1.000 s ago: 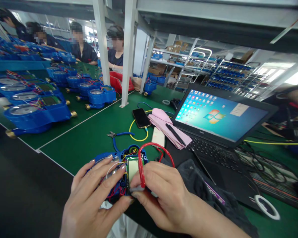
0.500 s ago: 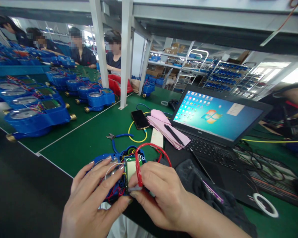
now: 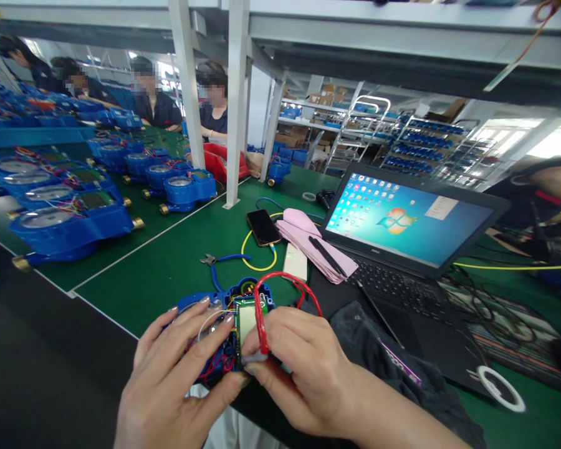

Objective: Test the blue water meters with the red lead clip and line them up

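A blue water meter [image 3: 194,304] with exposed wires lies at the table's near edge below me. My left hand [image 3: 182,365] spans its round dial side, fingers spread over the top and thumb at the near edge, gripping it. Beside the dial sits a green circuit board with a pale display [image 3: 246,320]. My right hand [image 3: 303,368] pinches a small grey connector [image 3: 255,358] at the end of a red cable [image 3: 280,274], against the board's near edge. The fingers hide where connector and board meet.
Beyond the meter lie blue-handled cutters [image 3: 215,265], a phone [image 3: 263,227] and pink cloths [image 3: 308,240] with a black pen. A laptop [image 3: 402,218] and dark cloth [image 3: 369,343] are at right. Several more meters [image 3: 70,224] stand left, near a metal post [image 3: 236,112]. Co-workers sit behind.
Both hands keep almost the same place and grip on the meter and the connector. The view has shifted very slightly.
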{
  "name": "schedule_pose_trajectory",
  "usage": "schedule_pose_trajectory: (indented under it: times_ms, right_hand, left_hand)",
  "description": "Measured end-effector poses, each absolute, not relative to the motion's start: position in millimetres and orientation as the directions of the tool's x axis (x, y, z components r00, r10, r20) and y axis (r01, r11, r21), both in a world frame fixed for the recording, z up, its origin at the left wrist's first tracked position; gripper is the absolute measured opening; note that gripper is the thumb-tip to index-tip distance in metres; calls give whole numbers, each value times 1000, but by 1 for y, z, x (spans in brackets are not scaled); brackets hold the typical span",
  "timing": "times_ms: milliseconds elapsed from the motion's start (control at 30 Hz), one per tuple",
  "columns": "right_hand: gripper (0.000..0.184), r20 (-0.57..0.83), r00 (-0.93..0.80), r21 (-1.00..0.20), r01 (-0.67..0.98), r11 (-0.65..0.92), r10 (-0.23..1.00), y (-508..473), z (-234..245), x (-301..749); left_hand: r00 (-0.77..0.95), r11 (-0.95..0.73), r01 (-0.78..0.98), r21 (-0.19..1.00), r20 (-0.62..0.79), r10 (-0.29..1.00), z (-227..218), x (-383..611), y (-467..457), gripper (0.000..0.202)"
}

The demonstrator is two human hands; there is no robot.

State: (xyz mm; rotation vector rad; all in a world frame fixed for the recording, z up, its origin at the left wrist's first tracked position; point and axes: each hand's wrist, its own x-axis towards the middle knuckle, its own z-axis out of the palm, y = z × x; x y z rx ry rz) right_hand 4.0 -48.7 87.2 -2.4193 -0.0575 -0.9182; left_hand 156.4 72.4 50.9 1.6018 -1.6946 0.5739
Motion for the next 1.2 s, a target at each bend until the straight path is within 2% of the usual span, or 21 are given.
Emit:
schedule_pose_trajectory:
  times_ms: [767, 967, 1067, 1133, 1200]
  right_hand:
    - [7, 631, 763, -454, 215, -865, -142, -50, 86, 5]
    - [9, 639, 747, -493, 217, -843, -182, -50, 88, 7]
    - [10, 677, 682, -575, 258, -776, -276, -46, 95, 4]
    - [9, 667, 625, -682, 291, -671, -407, -48, 100, 2]
    - [11, 588, 595, -792, 287, -539, -548, -59, 101, 1]
  left_hand:
    - [19, 133, -981, 141, 754, -656, 51, 156, 72, 36]
    - [-2, 133, -985, 113, 752, -659, 50, 158, 72, 35]
    - [-14, 136, -986, 100, 754, -657, 51, 161, 72, 36]
    - [-18, 135, -986, 95, 753, -657, 51, 162, 71, 37]
    - [-13, 127, -988, 93, 751, -660, 51, 162, 71, 37]
